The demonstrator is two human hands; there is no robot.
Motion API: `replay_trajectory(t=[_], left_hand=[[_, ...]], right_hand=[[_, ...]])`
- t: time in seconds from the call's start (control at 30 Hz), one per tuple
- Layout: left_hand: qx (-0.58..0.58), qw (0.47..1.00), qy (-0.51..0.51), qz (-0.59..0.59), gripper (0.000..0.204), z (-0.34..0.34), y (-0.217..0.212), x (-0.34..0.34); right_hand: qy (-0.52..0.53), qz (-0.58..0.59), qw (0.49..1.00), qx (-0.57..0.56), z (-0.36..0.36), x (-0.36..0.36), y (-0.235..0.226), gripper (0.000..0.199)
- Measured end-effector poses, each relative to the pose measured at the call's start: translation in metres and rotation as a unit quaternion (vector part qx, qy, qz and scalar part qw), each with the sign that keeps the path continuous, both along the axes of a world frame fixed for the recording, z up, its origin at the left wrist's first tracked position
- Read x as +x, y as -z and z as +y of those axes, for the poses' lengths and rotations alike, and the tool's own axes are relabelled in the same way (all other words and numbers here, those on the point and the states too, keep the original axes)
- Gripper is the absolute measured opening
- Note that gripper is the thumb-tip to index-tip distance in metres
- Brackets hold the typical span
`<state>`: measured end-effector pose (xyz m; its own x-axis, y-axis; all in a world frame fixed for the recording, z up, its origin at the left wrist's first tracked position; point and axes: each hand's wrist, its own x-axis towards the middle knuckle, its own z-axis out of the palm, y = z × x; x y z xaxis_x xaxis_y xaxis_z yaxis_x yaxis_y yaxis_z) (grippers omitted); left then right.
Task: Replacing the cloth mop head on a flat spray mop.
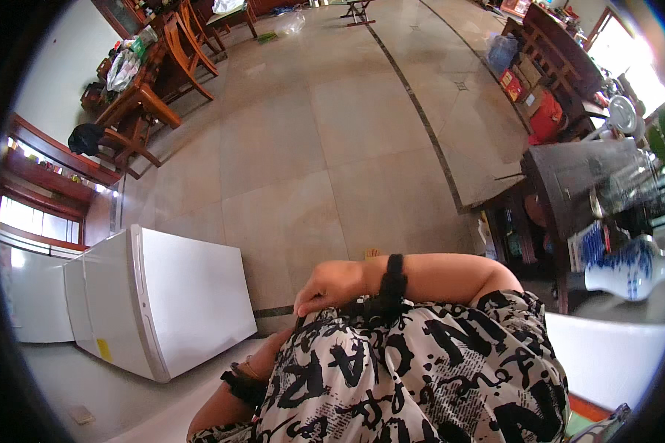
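My right hand point(326, 286) is bent across the front of my black-and-white patterned shirt point(428, 354), with a black band point(394, 280) at its wrist. Its fingers are curled closed, and a small dark bit shows below them, too small to name. Just beneath, my left hand point(270, 351) comes up along the shirt's left side. The shirt and the right hand cover its fingers, so their state does not show. A dark band point(244, 384) and a thin bracelet circle the left wrist. The two hands are close together at the shirt front.
A white refrigerator point(192, 295) stands close on my left. Farther off are a wooden table point(137, 100) with bags on it and several wooden chairs point(181, 48). At right, a dark cabinet point(569, 173) bears a blue-and-white vase point(628, 269). Tiled floor point(295, 148) stretches ahead.
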<state>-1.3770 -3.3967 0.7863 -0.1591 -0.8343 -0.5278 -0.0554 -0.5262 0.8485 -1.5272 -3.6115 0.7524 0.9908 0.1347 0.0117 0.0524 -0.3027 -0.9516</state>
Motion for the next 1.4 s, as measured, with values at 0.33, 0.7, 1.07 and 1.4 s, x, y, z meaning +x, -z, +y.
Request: replay_trajectory(t=[0.33, 0.7, 1.07, 1.4], left_hand=[[0.019, 1.000, -0.011, 0.010, 0.046, -0.164, 0.024, 0.021], [0.236, 0.950, -0.127, 0.161, 0.041, -0.416, -0.003, 0.153], [0.117, 0.993, 0.008, -0.026, 0.022, -0.510, 0.070, 0.153], [-0.080, 0.994, 0.064, -0.026, 0.057, -0.772, 0.094, 0.173]], right_hand=[[0.009, 0.047, 0.998, 0.041, -0.173, 0.008, 0.011, 0.031], [-0.046, 0.056, 0.997, 0.018, -0.433, 0.138, 0.010, 0.037], [-0.024, 0.035, 0.998, 0.056, -0.562, 0.085, 0.037, 0.038], [0.008, 0.041, 0.998, -0.046, -0.786, 0.134, 0.024, 0.037]])
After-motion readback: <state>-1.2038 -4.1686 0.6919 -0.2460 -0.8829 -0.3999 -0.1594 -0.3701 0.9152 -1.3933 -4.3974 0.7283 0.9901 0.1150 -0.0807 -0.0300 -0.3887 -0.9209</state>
